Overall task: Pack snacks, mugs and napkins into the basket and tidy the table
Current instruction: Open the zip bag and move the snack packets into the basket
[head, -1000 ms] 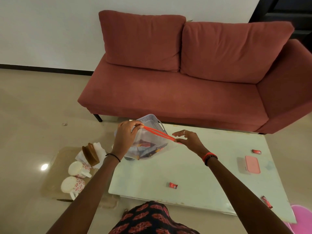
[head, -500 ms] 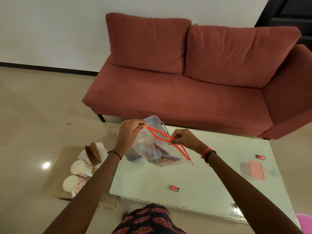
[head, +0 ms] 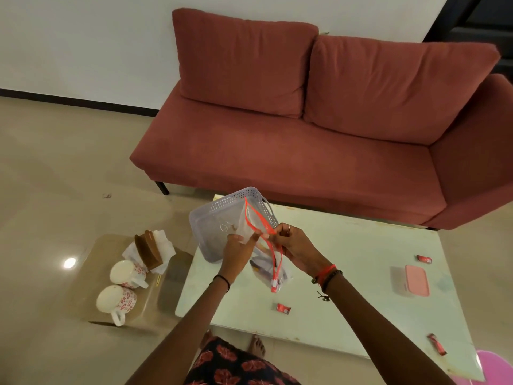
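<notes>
Over pale table (head: pixel 347 273) — both hands (head: pixel 236 250) (head: pixel 295 245) pinch zip bag (head: pixel 268 262) shut beside basket (head: pixel 216 226).

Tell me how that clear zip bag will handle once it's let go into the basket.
Likely floppy: the zip bag hangs limp, pinched by the left hand and right hand. Probably light, held by fingertips. It may slump sideways in the basket.

My left hand (head: pixel 236 250) and right hand (head: pixel 295 245) hold the zip bag (head: pixel 266 262) over the table (head: pixel 347 273), just before the basket (head: pixel 219 226) at its far left corner. Two mugs (head: pixel 122 287) and the napkin holder (head: pixel 147 250) sit left on a low side table (head: pixel 91 257). A lidded box (head: pixel 410 280) lies right; the sofa (head: pixel 305 134) stands behind.
</notes>
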